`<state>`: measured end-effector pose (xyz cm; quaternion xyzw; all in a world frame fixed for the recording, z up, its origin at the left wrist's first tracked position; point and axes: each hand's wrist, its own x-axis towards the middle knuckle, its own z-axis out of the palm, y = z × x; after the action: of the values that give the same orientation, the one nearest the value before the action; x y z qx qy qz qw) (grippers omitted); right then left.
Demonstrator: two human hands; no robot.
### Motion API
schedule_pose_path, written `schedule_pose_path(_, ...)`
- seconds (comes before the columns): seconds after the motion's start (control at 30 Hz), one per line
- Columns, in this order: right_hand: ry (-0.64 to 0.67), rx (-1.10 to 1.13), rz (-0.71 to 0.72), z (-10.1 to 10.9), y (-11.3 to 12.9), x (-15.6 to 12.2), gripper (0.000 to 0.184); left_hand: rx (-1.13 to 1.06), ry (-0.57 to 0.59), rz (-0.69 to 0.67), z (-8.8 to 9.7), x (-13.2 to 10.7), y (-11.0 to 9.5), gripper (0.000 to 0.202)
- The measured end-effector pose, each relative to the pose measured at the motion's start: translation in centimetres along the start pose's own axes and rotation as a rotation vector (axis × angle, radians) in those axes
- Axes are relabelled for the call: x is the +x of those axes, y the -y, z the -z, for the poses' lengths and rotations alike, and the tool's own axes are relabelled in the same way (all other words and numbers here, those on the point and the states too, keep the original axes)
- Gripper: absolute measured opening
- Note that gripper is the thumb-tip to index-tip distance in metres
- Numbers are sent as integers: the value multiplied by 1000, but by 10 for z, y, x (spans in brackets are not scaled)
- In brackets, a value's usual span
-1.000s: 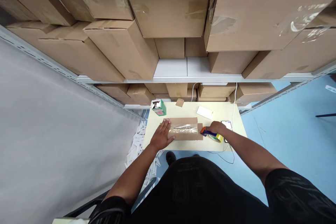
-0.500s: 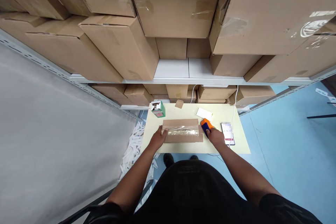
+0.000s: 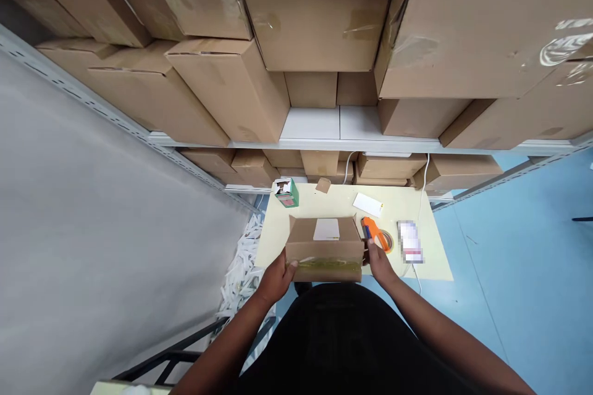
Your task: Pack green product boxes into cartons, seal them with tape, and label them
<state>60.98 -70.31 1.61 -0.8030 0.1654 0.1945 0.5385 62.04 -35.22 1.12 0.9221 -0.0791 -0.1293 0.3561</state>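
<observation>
One shelf rack (image 3: 310, 143) loaded with cardboard boxes stands beyond one cream table (image 3: 343, 200). One carton (image 3: 327, 252), the reference point, is between my two hands at the table's near edge, taped face toward me; one white rectangle (image 3: 327, 229) shows on its upper face. My left hand (image 3: 275, 278) pinches the carton's left end, thumb on the taped face, other fingers mostly hidden. My right hand (image 3: 380, 262) touches its right end; those fingers are partly hidden, so I cannot tell how far they close. Right of the carton: one orange tape dispenser (image 3: 374, 231), then one phone (image 3: 410, 242). Beyond it: one green box (image 3: 290, 196), one cardboard scrap (image 3: 323, 185), one white card (image 3: 368, 204).
</observation>
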Motion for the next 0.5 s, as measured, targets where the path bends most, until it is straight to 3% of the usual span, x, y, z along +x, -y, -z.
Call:
schedule_pose_path(0.13,7,-11,117,15,-9,-7,65,7,-3,-151,-10,-14,7,73)
schedule_pose_path(0.2,26,-59,111,15,-17,-6,54,16,-17,-146,-23,-13,10,78)
schedule_pose_path(0.33,88,-130,24,7,-35,2,47,-29,50,44,-41,-2,13,64)
schedule_pose_path(0.43,89,-236,11,11,-40,14,49,-71,17,222,-36,16,10,36)
schedule_pose_path(0.5,34,-314,12,17,-36,27,53,-84,-44,282,-30,34,5,35)
